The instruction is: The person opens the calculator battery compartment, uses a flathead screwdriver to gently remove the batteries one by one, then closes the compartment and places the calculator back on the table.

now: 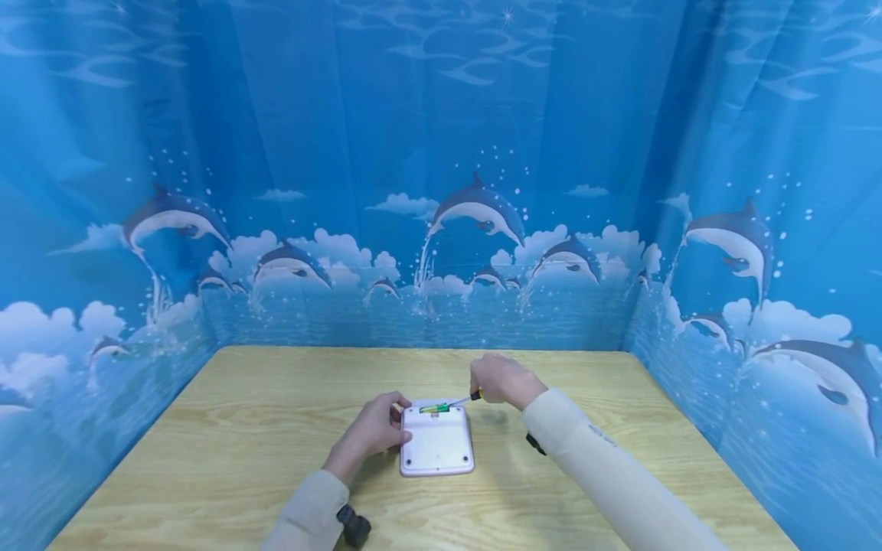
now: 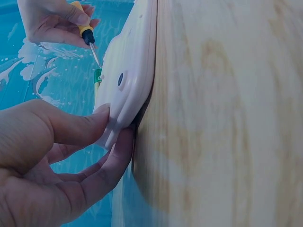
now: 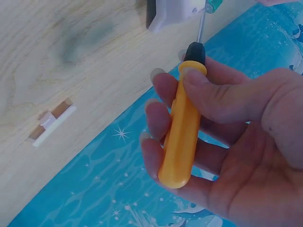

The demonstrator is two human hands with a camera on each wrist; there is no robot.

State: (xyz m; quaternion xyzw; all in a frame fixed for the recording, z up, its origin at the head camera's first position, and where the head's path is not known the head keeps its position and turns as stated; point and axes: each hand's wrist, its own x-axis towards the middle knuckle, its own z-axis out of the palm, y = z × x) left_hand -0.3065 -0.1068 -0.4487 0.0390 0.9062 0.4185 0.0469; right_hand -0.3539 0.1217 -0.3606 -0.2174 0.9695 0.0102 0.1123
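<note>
A flat, whitish-pink device that looks like a calculator (image 1: 437, 444) lies back up on the table, with small dark feet at its corners. My left hand (image 1: 377, 425) pinches its left edge, thumb on top and fingers at the underside (image 2: 61, 161). In a slot near its far edge sits a green and yellow battery (image 1: 435, 409). My right hand (image 1: 506, 379) grips a screwdriver (image 3: 182, 137) by its yellow handle, fingers wrapped around it. The screwdriver's metal tip meets the battery's right end (image 2: 98, 74); whether it presses there, I cannot tell.
A small pale cover piece (image 3: 49, 122) with a tab lies on the wooden table (image 1: 289, 428), seen in the right wrist view. Blue dolphin-print curtains (image 1: 441, 153) stand along the table's back and sides.
</note>
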